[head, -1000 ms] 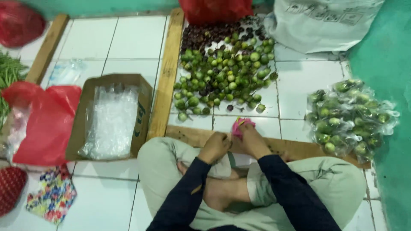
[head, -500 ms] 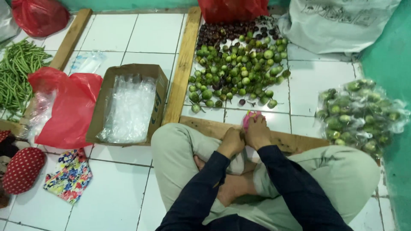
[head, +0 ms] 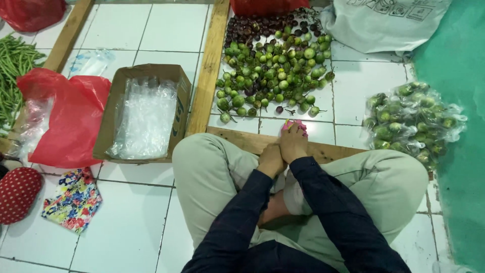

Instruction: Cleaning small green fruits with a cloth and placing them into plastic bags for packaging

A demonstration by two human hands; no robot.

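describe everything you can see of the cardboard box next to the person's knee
The cardboard box is brown, shallow and open at the top, with its flaps folded outward. It lies flat on the white tiled floor, angled slightly. Inside is a loose heap of clear plastic bags that fills most of it. Its left side touches a red plastic bag; its right side sits against a wooden plank. The person's bent knee is just past its near right corner. Neither hand touches it.

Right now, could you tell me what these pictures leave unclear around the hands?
Head view:
- Pink thing: mostly covered by the right hand; kind unclear.
- Left hand: fingers curled under; grip unclear.
- Red bag behind the green fruit pile: cut by top edge.
- Green beans: cut by left edge.
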